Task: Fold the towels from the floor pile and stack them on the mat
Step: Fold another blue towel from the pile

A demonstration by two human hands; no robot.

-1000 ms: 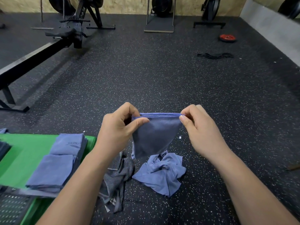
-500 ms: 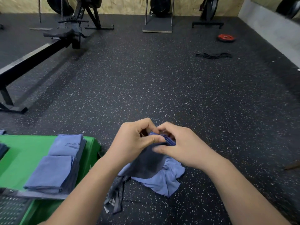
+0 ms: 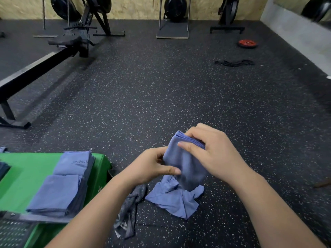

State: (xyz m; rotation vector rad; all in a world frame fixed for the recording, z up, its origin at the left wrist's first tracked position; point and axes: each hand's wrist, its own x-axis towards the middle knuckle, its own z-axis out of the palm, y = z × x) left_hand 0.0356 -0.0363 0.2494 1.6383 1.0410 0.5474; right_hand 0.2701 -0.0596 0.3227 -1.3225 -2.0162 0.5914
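I judge the fold nearly finished. The blue towel (image 3: 184, 161) is in the air above the floor pile (image 3: 175, 201), folded small. My left hand (image 3: 152, 167) pinches its side and my right hand (image 3: 215, 154) pinches the top edge. Next it should go left onto the stack (image 3: 59, 192) on the green mat (image 3: 26, 176), with its edges kept together.

Bare left hand (image 3: 152, 167) and bare right hand (image 3: 215, 154) — forearms uncovered too, nails trimmed short

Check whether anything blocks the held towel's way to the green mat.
Nothing visible blocks it. Left hand and right hand hold the towel; only a grey cloth lies low on the floor beside the mat.
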